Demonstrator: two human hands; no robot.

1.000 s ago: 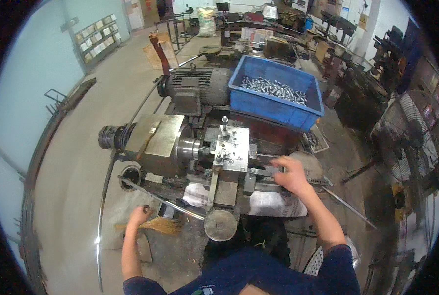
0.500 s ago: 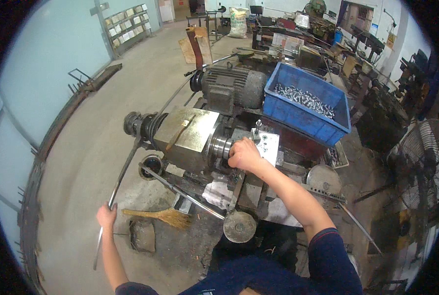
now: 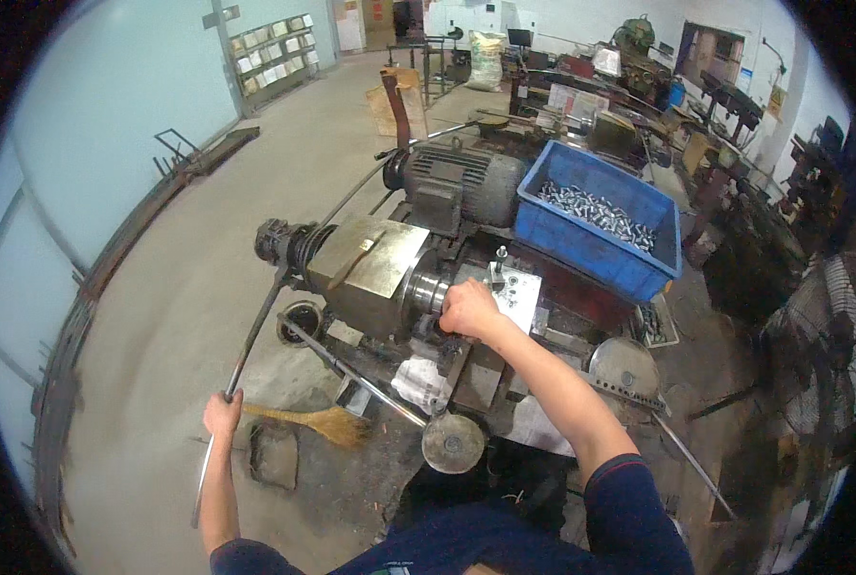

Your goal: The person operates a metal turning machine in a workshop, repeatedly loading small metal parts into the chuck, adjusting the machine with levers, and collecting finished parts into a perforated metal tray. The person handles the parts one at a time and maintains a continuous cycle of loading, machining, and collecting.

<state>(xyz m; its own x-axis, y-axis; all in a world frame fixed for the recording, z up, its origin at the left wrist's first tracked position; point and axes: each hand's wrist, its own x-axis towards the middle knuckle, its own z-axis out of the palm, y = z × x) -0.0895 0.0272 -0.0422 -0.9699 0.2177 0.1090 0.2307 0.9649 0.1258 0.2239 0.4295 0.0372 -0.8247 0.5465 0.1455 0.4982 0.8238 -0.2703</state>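
Observation:
My left hand (image 3: 223, 414) is closed round a long metal lever (image 3: 255, 337), which slants down from the pulley end of a small lathe-like machine. At the spindle, my right hand (image 3: 469, 309) has its fingers drawn together against the front of the shiny round chuck (image 3: 429, 292). Whatever those fingers pinch is hidden behind the hand. Just right of the hand lies a bright metal plate (image 3: 521, 299) with a short upright bolt (image 3: 501, 257) beside it. A wooden-handled tool (image 3: 356, 261) rests on top of the headstock (image 3: 390, 251).
Behind the machine sit an electric motor (image 3: 466, 182) and a blue crate (image 3: 581, 244) holding many small metal parts. A straw broom (image 3: 337, 426) lies on the floor near my left arm. Close to my body are a round metal disc (image 3: 452, 443) and a slanting bar (image 3: 366, 379).
The whole view has shifted slightly, so the machine appears a little to the right. Both hands keep their places, the left on the lever and the right at the chuck.

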